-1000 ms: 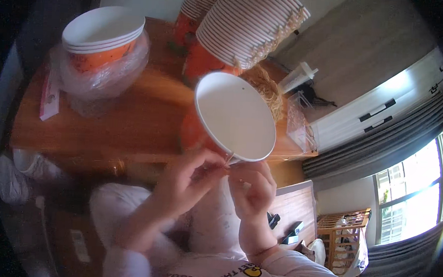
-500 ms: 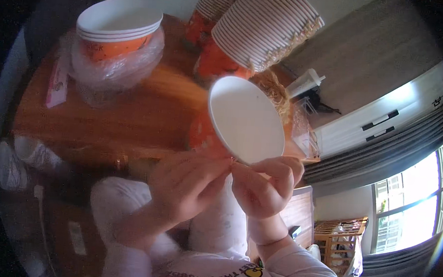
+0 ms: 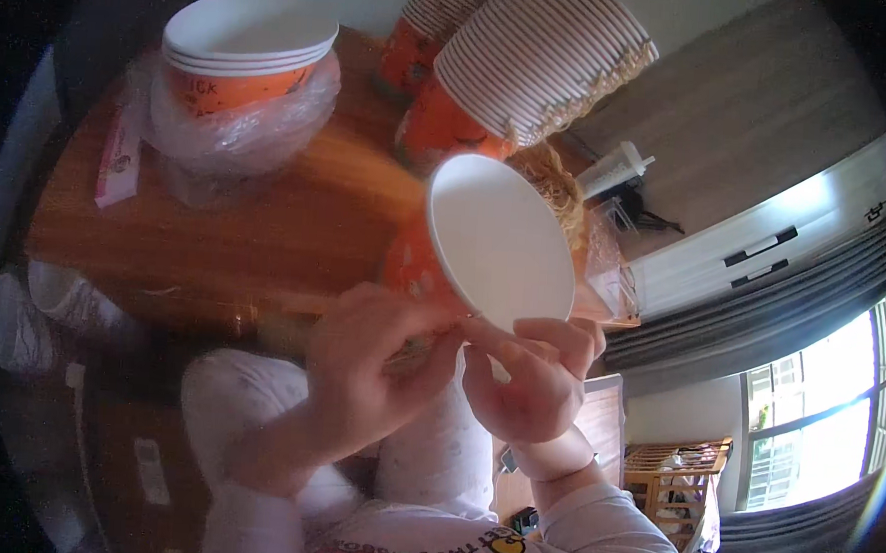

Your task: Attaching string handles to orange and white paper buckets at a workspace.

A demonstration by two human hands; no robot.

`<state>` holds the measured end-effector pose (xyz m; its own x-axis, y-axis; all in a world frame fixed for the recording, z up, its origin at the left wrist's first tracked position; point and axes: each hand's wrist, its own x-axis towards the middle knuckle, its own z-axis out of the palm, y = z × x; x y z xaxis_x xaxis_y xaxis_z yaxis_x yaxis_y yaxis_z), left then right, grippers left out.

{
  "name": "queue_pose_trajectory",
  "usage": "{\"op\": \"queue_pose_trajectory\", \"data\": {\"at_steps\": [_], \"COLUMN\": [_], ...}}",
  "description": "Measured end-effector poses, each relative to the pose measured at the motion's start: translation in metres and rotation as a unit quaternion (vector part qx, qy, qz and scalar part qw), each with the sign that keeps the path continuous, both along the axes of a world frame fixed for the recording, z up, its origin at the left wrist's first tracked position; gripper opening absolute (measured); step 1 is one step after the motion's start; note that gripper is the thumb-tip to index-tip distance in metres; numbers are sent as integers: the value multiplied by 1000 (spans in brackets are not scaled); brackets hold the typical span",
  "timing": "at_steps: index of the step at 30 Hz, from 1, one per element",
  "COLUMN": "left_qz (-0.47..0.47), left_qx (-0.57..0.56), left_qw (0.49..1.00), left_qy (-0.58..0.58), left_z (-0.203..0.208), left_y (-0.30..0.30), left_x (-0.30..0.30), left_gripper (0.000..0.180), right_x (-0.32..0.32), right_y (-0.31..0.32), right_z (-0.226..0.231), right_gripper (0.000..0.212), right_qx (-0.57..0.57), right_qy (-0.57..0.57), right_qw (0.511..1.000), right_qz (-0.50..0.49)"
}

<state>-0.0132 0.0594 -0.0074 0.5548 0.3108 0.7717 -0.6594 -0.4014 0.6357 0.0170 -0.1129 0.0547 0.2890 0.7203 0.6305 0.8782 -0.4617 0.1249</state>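
Observation:
An orange paper bucket point(image 3: 505, 242) with a white inside is tilted in front of me, its mouth toward me. My right hand point(image 3: 530, 376) is closed on the near edge of its rim, thumb and forefinger pressed together there. Right beside it, my left hand point(image 3: 374, 358) pinches at the same spot of the rim. Whatever is between the left fingertips is too small to make out. Behind the bucket leans a tall stack of nested orange paper buckets point(image 3: 544, 67), with beige twine ends along the rims. A heap of beige twine point(image 3: 548, 182) lies next to that stack.
On the wooden table point(image 3: 204, 249), a shorter bucket stack point(image 3: 250, 31) sits in clear plastic wrap at the far left, near a pink packet point(image 3: 120, 164). Another stack point(image 3: 415, 50) stands at the back. A lidded translucent cup point(image 3: 617, 167) is at the right.
The bucket and both hands have shifted slightly right in view. My left fingers have bunched more, and the right forefinger now reaches farther toward them along the rim.

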Motion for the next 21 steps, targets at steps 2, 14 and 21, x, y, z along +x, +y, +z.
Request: {"op": "queue_pose_trajectory", "data": {"at_steps": [2,14,21], "left_qz": [-1,16,32], "left_qx": [-5,35,23], "left_qw": [1000,999,999], "left_qy": [7,-9,5], "left_z": [1,7,7], "left_y": [-1,-1,-5], "left_x": [-2,-8,-7], "left_gripper": [21,19,21], "right_x": [-1,4,5], "right_y": [3,14,9], "right_z": [1,0,-3], "right_gripper": [52,34,33], "right_qx": [11,142,149], "right_qy": [1,95,132], "right_qw": [1000,985,979], "right_qz": [7,-18,-47]}}
